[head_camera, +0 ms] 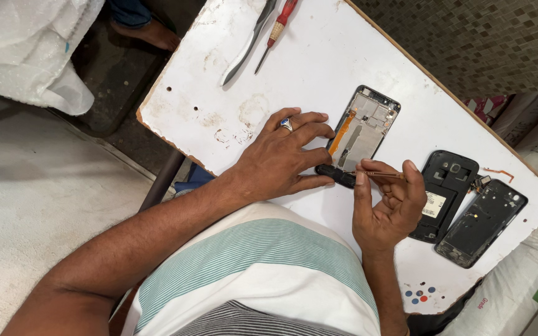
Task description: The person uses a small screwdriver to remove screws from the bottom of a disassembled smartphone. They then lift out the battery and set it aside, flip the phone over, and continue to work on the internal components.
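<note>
Opened phone frame (pixel 362 129), mid-surface (pixel 319 56), near the right edge. Left hand (pixel 281 158) presses it flat, grip closed on its lower end. Right hand (pixel 388 208) pinches thin tweezers (pixel 378 175). Risk: a slip could tear the orange ribbon cable (pixel 342 132).

A worn white table (pixel 319 68) with chipped edges is seen. Near its far edge, tweezers (pixel 248 43) and a red-handled screwdriver (pixel 276 30) are laid side by side. A bare phone frame (pixel 365 127) is placed mid-table, and two dark phone shells (pixel 446 186) (pixel 484 223) are set toward the right corner.
</note>
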